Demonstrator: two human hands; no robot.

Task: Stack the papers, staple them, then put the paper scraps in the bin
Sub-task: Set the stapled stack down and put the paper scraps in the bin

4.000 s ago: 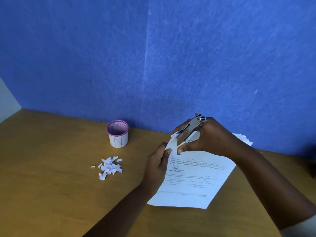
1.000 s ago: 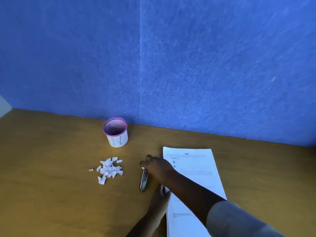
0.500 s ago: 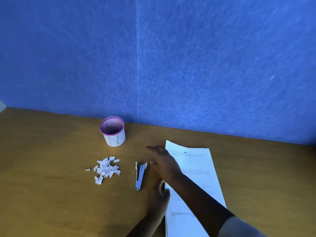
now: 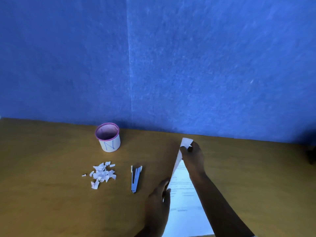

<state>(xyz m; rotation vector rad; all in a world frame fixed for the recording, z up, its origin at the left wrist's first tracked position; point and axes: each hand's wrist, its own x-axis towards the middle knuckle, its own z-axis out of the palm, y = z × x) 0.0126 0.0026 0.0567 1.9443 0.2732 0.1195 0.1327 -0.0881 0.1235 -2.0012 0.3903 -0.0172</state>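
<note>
Lying on the wooden desk [image 4: 51, 194], the stapled papers [image 4: 183, 199] are white sheets printed with short lines of dark text, too small to read. They sit to the right of the stapler [image 4: 136, 178]. Their far left corner is lifted off the desk and curled over, showing a blank white underside.

Right hand [image 4: 193, 155]: fingers and thumb curled, pinching that raised far corner of the papers. The forearm crosses over the right part of the sheets.

Left hand [image 4: 158, 200]: lies at the left edge of the papers, just right of the stapler's near end, fingers fairly straight, with fingertips at the paper edge. Whether it grips the edge or only rests against it, I cannot tell.

Stapler: slim, metallic, lying flat with its jaws spread in a narrow V that points away from the person. Neither hand touches it.

Paper scraps [image 4: 101, 175]: small heap of torn white pieces, left of the stapler, with one stray bit further left.

Bin [image 4: 109, 144]: small white cup with a purple rim and a blue "N" on its side, upright, beyond the stapler and to its left, near the blue wall [image 4: 153, 57].
</note>
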